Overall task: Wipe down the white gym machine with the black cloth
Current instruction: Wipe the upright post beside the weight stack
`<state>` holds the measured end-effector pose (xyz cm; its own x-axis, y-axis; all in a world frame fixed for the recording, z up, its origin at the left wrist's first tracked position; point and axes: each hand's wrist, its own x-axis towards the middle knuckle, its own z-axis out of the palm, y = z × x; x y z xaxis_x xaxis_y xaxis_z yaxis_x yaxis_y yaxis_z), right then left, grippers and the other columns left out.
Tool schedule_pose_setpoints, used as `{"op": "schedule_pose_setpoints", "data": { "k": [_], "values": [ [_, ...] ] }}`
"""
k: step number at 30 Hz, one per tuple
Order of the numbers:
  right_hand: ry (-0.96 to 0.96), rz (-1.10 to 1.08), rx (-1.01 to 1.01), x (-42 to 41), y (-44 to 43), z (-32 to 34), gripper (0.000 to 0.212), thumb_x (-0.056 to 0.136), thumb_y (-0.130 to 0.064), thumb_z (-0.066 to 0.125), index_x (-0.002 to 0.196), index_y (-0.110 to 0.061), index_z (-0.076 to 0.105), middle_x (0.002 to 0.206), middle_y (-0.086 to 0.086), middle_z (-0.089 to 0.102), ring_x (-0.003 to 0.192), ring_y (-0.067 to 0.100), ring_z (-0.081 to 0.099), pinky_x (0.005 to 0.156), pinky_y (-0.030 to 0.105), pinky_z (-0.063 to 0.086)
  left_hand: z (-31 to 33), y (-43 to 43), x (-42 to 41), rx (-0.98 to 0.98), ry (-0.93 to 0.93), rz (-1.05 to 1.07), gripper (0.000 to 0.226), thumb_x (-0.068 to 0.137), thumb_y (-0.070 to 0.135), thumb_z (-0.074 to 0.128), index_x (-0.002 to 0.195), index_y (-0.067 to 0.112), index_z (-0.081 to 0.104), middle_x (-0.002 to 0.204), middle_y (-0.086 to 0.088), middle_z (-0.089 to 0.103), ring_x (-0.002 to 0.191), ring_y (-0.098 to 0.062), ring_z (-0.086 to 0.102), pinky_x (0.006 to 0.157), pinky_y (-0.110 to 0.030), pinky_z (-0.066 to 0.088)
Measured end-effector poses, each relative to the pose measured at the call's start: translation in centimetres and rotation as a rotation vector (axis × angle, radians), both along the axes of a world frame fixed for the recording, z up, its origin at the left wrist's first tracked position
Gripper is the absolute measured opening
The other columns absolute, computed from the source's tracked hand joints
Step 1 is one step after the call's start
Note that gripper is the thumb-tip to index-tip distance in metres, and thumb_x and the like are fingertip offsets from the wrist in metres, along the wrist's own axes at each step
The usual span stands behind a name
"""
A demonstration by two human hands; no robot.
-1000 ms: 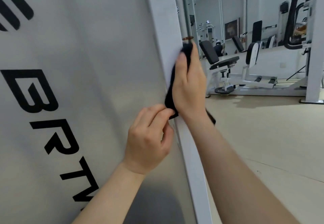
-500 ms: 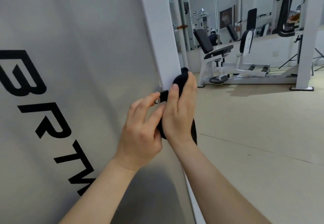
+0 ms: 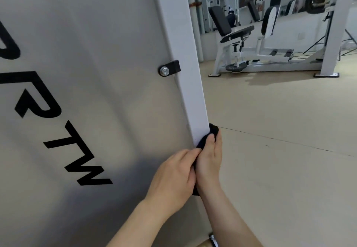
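The white gym machine fills the left: a grey-white panel (image 3: 87, 63) with black letters, edged by a white upright post (image 3: 185, 63). A black cloth (image 3: 211, 133) is wrapped round the post low down. My right hand (image 3: 209, 159) grips the cloth against the post's outer edge, thumb on the front face. My left hand (image 3: 173, 177) sits just left of it, fingers curled and pinching the cloth's lower part. Most of the cloth is hidden between the two hands.
A black bracket with a bolt (image 3: 170, 68) joins panel and post above the hands. Beige floor (image 3: 280, 169) spreads to the right. A white seat machine with black pads (image 3: 251, 47) and a white upright (image 3: 332, 34) stand farther back before a mirror.
Both hands and the cloth have slid down the post, from above the black bracket to well below it. The bracket, earlier covered, now shows.
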<state>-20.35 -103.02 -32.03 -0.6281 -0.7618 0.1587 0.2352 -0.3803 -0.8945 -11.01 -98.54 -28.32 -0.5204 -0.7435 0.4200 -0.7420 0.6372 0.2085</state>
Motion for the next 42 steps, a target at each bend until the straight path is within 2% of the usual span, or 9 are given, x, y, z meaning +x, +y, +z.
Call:
{"op": "schedule_pose_setpoints", "data": {
  "k": [5,10,13,17,22,27,32,39,42],
  "values": [
    [0.268,0.064,-0.296,-1.0,-0.1,8.0,0.058,0.102,-0.033,0.03,0.156,-0.017,0.018,0.162,-0.009,0.019,0.148,-0.002,0.014,0.121,0.022,0.011,3.2,-0.5,-0.9,-0.135,0.388,0.106,0.05,0.084,0.012,0.069,0.131,0.022,0.057,0.111,0.005,0.07,0.091,-0.013,0.066,0.078,-0.027,0.054],
    [0.438,-0.06,-0.25,-1.0,-1.4,1.2,0.054,0.104,-0.025,0.031,0.154,-0.01,0.017,0.16,-0.008,0.021,0.148,0.003,0.019,0.121,0.027,0.018,2.3,-1.0,-0.7,-0.237,0.151,0.193,0.022,0.082,0.03,0.052,0.084,0.018,0.071,0.07,0.002,0.065,0.059,-0.022,0.061,0.048,-0.033,0.05],
    [0.389,0.0,-0.132,-1.1,-0.3,-3.1,0.057,0.101,-0.035,0.03,0.154,-0.016,0.019,0.157,-0.008,0.028,0.145,0.004,0.026,0.12,0.031,0.024,-0.2,-0.8,-0.6,-0.218,-0.084,0.232,0.011,0.069,0.017,0.076,0.068,0.018,0.065,0.062,0.003,0.058,0.054,-0.021,0.057,0.041,-0.03,0.045],
    [0.452,0.006,-0.082,-2.4,1.4,-2.6,0.051,0.094,-0.021,0.042,0.144,-0.027,0.035,0.14,-0.013,0.045,0.131,0.001,0.042,0.103,0.004,0.028,-1.0,-0.7,-0.5,-0.272,-0.211,0.207,0.021,0.059,0.012,0.08,0.062,0.016,0.059,0.061,0.001,0.051,0.056,-0.022,0.054,0.04,-0.03,0.042],
    [0.633,-0.31,-0.212,-3.6,2.0,2.9,0.037,0.079,-0.017,0.07,0.116,-0.011,0.066,0.107,-0.002,0.052,0.095,0.003,0.052,0.088,0.006,0.038,3.5,0.9,1.1,-0.318,0.288,0.338,0.012,0.082,0.019,0.045,0.076,0.013,0.054,0.062,0.003,0.05,0.057,-0.013,0.042,0.054,-0.026,0.029],
    [0.62,0.112,-0.23,-2.9,2.8,5.7,0.043,0.076,-0.055,0.063,0.112,-0.031,0.057,0.098,-0.016,0.05,0.097,-0.005,0.052,0.081,0.004,0.037,6.8,1.1,3.0,-0.004,1.052,0.445,0.021,0.088,0.01,0.044,0.081,0.025,0.054,0.057,0.002,0.04,0.053,-0.012,0.036,0.055,-0.03,0.032],
    [0.702,0.328,-0.232,-4.3,3.9,6.0,0.043,0.068,-0.035,0.086,0.101,-0.045,0.06,0.098,-0.016,0.055,0.096,0.006,0.059,0.083,0.013,0.045,7.6,1.7,4.2,-0.353,0.807,0.468,0.02,0.097,0.007,0.046,0.093,0.026,0.045,0.065,0.002,0.05,0.055,-0.014,0.049,0.051,-0.022,0.035],
    [0.972,-0.546,-0.384,-1.7,1.0,4.6,0.03,0.071,0.008,0.074,0.088,-0.016,0.071,0.09,-0.002,0.06,0.085,0.018,0.053,0.079,0.033,0.036,6.7,-0.3,8.9,-0.902,0.155,0.427,0.022,0.092,-0.002,0.05,0.105,0.016,0.05,0.074,-0.01,0.058,0.056,-0.029,0.053,0.04,-0.037,0.043],
    [0.935,-0.668,-0.428,0.0,0.0,3.8,0.031,0.079,0.013,0.066,0.096,-0.009,0.077,0.091,0.008,0.065,0.088,0.022,0.052,0.076,0.038,0.042,5.5,-1.1,10.0,-0.986,0.031,0.369,0.034,0.079,-0.012,0.061,0.1,0.014,0.052,0.073,-0.01,0.057,0.056,-0.025,0.051,0.041,-0.032,0.04]
  ]
}}
